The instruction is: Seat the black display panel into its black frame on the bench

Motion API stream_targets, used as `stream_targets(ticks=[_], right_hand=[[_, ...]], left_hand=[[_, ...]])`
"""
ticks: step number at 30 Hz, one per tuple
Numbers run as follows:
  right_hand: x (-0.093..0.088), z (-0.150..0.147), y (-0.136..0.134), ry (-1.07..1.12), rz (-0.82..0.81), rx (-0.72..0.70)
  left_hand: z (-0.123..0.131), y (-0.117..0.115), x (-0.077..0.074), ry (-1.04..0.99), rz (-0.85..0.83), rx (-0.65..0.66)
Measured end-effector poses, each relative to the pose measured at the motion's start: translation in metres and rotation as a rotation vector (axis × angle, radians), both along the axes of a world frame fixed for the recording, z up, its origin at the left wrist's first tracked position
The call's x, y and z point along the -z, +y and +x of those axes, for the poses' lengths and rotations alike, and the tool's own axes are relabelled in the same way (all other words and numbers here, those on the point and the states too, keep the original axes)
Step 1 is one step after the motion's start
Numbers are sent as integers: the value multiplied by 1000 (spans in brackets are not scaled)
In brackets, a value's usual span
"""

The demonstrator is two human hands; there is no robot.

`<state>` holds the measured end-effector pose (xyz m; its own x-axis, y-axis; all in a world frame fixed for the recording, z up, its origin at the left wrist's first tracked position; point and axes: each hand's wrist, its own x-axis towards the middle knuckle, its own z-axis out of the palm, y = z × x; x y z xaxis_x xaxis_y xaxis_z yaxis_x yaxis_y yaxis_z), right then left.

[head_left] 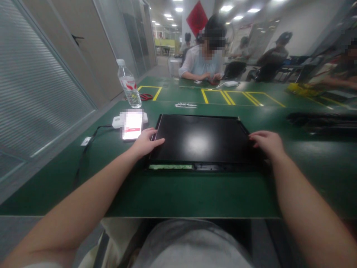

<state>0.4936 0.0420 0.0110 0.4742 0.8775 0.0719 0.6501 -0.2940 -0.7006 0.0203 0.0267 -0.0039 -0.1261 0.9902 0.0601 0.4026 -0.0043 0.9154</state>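
A black LCD panel point(200, 137) lies flat in a thin black frame on the green table, with a bright reflection on its glass. Along its near edge show a green circuit strip point(170, 167) and a dark strip point(214, 168). My left hand point(145, 142) grips the panel's left edge, its thumb on top and its fingers along the side. At the opposite edge, my right hand point(266, 143) has its thumb and fingers closed on the panel's rim; its fingertips are partly blurred.
Left of the panel, a lit phone point(132, 126) leans by a white power strip point(117, 121) with a black cable. Behind stand a water bottle point(129, 85) and red-handled scissors point(146, 97). Dark parts point(323, 123) lie right. A person point(205, 63) sits across the table point(195, 197).
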Motion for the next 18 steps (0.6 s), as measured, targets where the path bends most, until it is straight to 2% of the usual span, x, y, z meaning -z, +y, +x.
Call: stream_targets(ticks=[3,9,18], right_hand=[[1,1,1,12,3,-4],[5,5,3,13,21,-6],[-1,-2,1,32,-4,13]], left_hand=[[-3,1,2,172,16,28],[-7,2,5,311,15,83],[-6,1,5,275,27,86]])
